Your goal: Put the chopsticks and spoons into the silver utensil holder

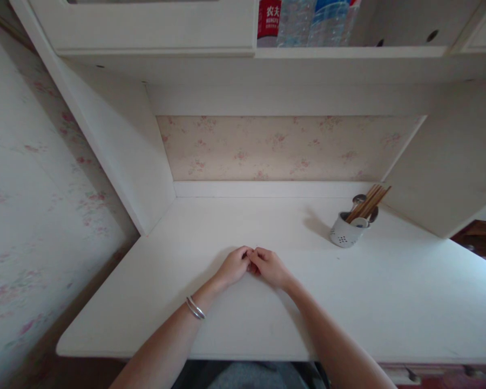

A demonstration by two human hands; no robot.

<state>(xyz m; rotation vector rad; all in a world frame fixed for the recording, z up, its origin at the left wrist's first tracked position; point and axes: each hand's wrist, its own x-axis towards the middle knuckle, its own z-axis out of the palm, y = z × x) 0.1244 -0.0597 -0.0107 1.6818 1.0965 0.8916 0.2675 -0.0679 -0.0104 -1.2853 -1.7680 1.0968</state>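
Observation:
On the white desk [243,319], my left hand [234,266] and my right hand [270,266] rest together, touching at the fingers. Both are closed, with their fingers curled inward and partly hidden behind the knuckles. No object shows in either one. Silver bangles [195,308] circle my left wrist. To the right of my right hand, apart from it, stands a white perforated utensil holder [343,233]. Wooden chopsticks [370,202] lean out of it to the right, beside metal spoons or ladles [358,199].
Overhead runs a white shelf [348,52] holding clear plastic bottles [294,24] and a red-labelled bottle [268,21]. White side panels [449,156] bound the desk area. Floral wallpaper [275,148] covers the back wall. The desk's front edge lies close to my body.

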